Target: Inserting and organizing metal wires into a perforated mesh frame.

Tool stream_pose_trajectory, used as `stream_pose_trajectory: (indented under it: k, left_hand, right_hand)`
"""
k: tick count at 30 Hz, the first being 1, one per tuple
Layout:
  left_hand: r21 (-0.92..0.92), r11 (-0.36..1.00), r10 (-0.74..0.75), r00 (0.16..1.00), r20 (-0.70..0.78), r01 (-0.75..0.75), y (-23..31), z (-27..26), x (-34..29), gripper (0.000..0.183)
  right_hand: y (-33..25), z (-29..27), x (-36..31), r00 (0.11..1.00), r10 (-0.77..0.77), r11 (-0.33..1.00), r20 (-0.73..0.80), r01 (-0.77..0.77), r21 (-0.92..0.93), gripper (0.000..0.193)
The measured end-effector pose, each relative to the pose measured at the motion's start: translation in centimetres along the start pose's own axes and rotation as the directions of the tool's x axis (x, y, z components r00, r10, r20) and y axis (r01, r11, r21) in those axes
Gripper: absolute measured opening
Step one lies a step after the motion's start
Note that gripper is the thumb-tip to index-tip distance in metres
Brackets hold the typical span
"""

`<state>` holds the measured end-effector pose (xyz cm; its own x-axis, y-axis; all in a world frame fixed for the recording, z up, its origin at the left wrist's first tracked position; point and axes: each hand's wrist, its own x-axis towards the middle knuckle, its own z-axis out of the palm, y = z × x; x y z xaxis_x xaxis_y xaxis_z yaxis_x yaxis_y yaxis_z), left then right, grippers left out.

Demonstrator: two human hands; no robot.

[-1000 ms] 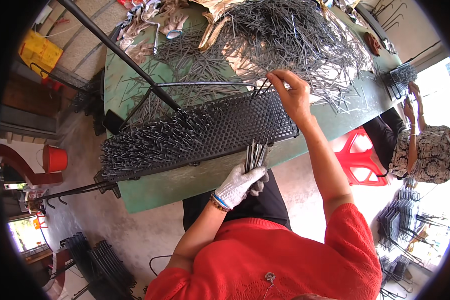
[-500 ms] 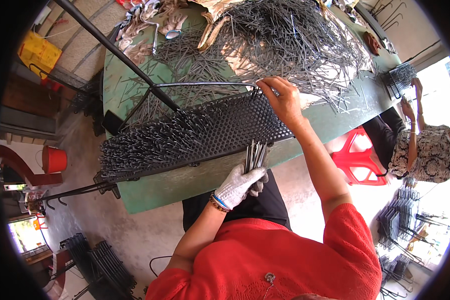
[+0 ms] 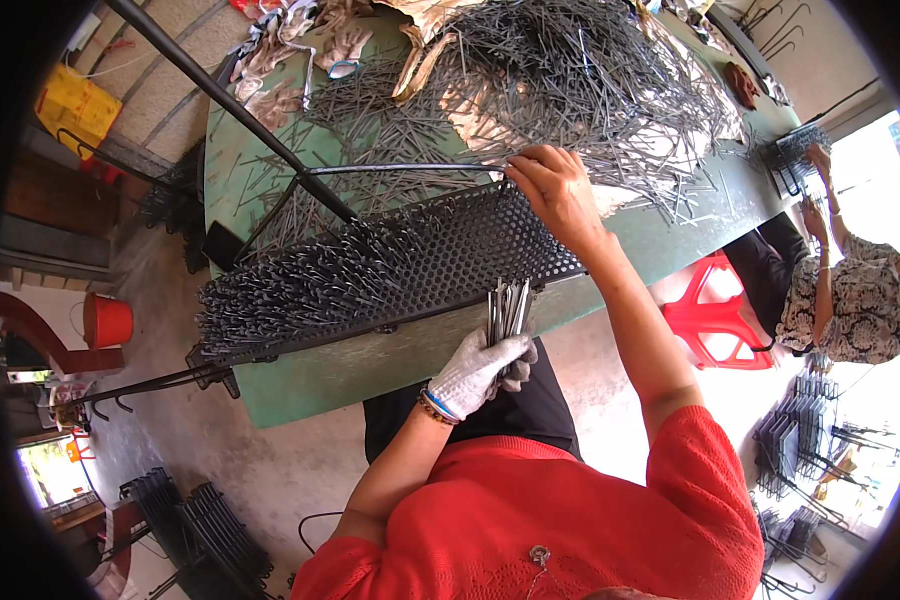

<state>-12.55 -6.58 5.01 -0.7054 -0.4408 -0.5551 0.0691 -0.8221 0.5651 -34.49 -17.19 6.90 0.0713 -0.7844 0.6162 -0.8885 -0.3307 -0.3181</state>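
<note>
My left hand [image 3: 478,376], in a whitish knit glove, is closed round a bundle of thin grey metal rods [image 3: 508,308] that stand upright out of its fist. In front of it lies a long black perforated rack [image 3: 470,258], tilted along the table's near edge. Many dark rods [image 3: 290,290] crowd the holes of its left part, while holes show bare on the right. My bare right hand [image 3: 556,196] is at the rack's far edge, thumb and fingers pinched together beside a thin bar [image 3: 410,168]; whatever they hold is hidden.
A large heap of loose rods [image 3: 580,80] covers the far side of the green table [image 3: 320,385]. A black bar [image 3: 210,85] slants over the rack's left part. Gloves [image 3: 345,50] lie far left. At right, another person [image 3: 845,300] works near a red stool [image 3: 715,320].
My right hand has shifted slightly left along the rack's far edge, its fingers still pinched. My left hand and the bundle have hardly moved.
</note>
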Motion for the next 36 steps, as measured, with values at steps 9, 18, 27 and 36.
stream_pose_trajectory:
  k: [9, 18, 27, 36]
  left_hand:
    - [-0.124, 0.988, 0.084, 0.995, -0.053, -0.090, -0.1, -0.1, 0.4, 0.020]
    - [-0.044, 0.993, 0.099, 0.987, -0.123, -0.105, -0.2, 0.2, 0.5, 0.020]
    - [-0.181, 0.956, 0.211, 0.969, -0.130, -0.232, 0.0, 0.4, 0.4, 0.023]
    - [-0.180, 0.947, 0.226, 0.950, -0.215, -0.266, 0.1, 1.7, 0.8, 0.021]
  right_hand:
    - [0.1, 0.3, -0.2, 0.999, -0.036, 0.997, -0.038, 0.033, -0.070, 0.015]
    - [-0.1, 0.6, -0.5, 0.998, 0.056, 0.991, 0.017, -0.053, -0.126, 0.017]
    - [-5.3, -4.0, -3.9, 0.828, 0.419, 0.768, 0.372, -0.542, 0.341, 0.027]
    - [-5.8, -3.7, -7.7, 0.617, 0.470, 0.421, 0.631, -0.785, 0.455, 0.023]
